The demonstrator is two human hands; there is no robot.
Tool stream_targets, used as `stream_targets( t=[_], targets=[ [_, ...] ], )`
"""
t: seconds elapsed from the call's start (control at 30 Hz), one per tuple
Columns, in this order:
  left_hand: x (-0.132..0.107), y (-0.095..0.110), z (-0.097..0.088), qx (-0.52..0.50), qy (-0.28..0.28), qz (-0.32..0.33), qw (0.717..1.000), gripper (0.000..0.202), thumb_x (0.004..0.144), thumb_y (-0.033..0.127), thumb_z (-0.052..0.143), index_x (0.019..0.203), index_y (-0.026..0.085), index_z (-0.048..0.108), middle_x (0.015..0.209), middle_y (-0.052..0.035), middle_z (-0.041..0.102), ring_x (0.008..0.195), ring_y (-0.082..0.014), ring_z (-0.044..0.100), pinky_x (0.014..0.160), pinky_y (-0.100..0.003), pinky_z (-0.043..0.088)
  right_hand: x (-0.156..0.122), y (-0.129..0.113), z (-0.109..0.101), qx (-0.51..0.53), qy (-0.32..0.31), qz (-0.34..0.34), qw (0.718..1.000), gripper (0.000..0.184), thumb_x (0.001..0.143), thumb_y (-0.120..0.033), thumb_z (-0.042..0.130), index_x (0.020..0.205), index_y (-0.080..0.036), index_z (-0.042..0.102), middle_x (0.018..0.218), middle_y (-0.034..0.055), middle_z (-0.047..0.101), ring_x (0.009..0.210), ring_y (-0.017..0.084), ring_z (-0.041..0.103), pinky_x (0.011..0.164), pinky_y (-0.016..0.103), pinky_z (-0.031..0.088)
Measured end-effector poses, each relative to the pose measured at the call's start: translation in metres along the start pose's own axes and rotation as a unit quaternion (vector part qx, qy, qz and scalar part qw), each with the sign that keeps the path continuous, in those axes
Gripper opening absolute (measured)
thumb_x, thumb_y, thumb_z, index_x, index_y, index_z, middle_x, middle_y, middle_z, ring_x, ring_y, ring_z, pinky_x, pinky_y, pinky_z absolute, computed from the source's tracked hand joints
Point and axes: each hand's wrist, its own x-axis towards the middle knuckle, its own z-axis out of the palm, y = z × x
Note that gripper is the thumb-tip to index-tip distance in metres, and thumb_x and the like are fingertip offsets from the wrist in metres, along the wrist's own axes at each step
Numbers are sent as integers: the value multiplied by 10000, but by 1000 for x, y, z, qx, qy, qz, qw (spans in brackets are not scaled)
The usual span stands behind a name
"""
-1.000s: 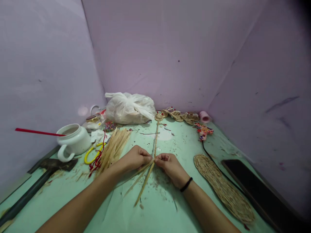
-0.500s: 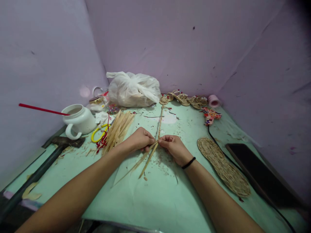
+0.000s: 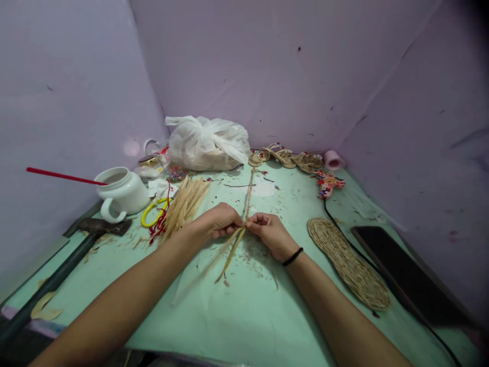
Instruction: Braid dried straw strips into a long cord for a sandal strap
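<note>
Right: long sole (image 3: 347,262), ridged coiled fibre | flat pale strands (image 3: 231,253) splay nearward over green tabletop (image 3: 217,326) | left hand (image 3: 223,220) and right hand (image 3: 272,234) nearly meet at its middle, both pinching strands where slender, rough-twisted cord (image 3: 249,196) runs outward | left: dry straw bundle (image 3: 188,201) | far: crinkled translucent plastic bag (image 3: 209,145)

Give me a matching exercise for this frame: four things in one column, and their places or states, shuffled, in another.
Things
1. Right hand
2. Braided straw cord
3. White pot
4. Woven sole

Places or states
A. Has a red stick leaning out of its mouth
B. Lies between the right hand and the dark slab
C. Has a black band around its wrist
D. Runs to the fingertips of the left hand

Right pairs: 1-C, 2-D, 3-A, 4-B
</note>
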Motion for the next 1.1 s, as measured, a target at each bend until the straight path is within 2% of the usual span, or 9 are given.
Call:
stream_targets(
  t=[0.1, 0.2, 0.4, 0.47, 0.57, 0.67, 0.8, 0.9, 1.1],
  targets=[
    [0, 0, 1, -60, -52, -6, 997, 75, 565, 142, 532, 502, 102, 540, 370, 13, 443, 313, -46, 332, 328, -181, 198, -1, -2, 0, 2, 7, 11, 1000, 131, 537, -236, 611, 551, -132, 534, 499, -13, 523, 453, 62, 403, 448, 202, 262],
    [-1, 1, 2, -62, -68, 8, 996, 75, 573, 138, 540, 522, 91, 566, 390, 0, 480, 329, -54, 390, 333, -172, 252, -3, -5, -1, -1, 10, 38, 999, 128, 547, -235, 606, 543, -129, 535, 448, -33, 477, 387, 36, 317, 400, 197, 193],
    [-5, 1, 8, -10, 55, 41, 998, 130, 572, 179, 619, 528, 131, 506, 312, 51, 391, 274, -48, 306, 302, -173, 161, -6, -10, -2, 22, 1, 76, 997, 127, 563, -215, 596, 533, -140, 498, 364, -89, 330, 332, 15, 208, 370, 198, 96],
    [-7, 0, 10, -22, 68, 57, 996, 134, 591, 185, 621, 567, 146, 494, 287, 70, 358, 259, -47, 284, 303, -169, 154, -7, -12, -2, 35, -7, 81, 996, 135, 567, -217, 596, 532, -141, 490, 366, -91, 324, 328, 12, 200, 367, 197, 86],
    [-10, -2, 11, -47, 2, 59, 997, 83, 651, 210, 576, 645, 148, 521, 312, 64, 404, 243, -45, 278, 302, -166, 164, -7, -13, -3, 50, -20, 78, 995, 123, 567, -212, 594, 549, -138, 497, 391, -74, 384, 334, 13, 220, 365, 193, 90],
    [-10, -3, 11, -67, -51, 57, 995, 86, 652, 200, 552, 614, 128, 523, 420, 16, 509, 288, -53, 378, 310, -168, 235, -7, -12, -5, 51, -38, 76, 995, 115, 573, -224, 587, 565, -136, 513, 406, -59, 420, 338, 20, 235, 364, 194, 92],
    [-9, -2, 10, -24, -5, 42, 999, 103, 601, 189, 553, 533, 131, 502, 361, 44, 425, 260, -48, 309, 287, -180, 194, -6, -10, -8, 37, -76, 71, 994, 137, 587, -256, 580, 567, -125, 541, 404, -65, 401, 342, 19, 202, 370, 196, 83],
    [-9, -1, 10, -3, 17, 69, 997, 84, 557, 163, 552, 510, 143, 485, 334, 72, 358, 245, -34, 228, 279, -187, 121, -7, -10, -9, 32, -85, 66, 994, 125, 555, -236, 590, 564, -117, 554, 416, -57, 430, 357, 18, 234, 379, 188, 113],
    [-10, -3, 8, -21, -34, 97, 995, 32, 578, 164, 532, 578, 134, 542, 367, 72, 359, 260, -29, 229, 292, -191, 102, -7, -15, -10, -17, -60, 51, 997, 57, 521, -164, 587, 539, -119, 556, 415, -48, 474, 381, 33, 314, 397, 185, 192]
  ],
)
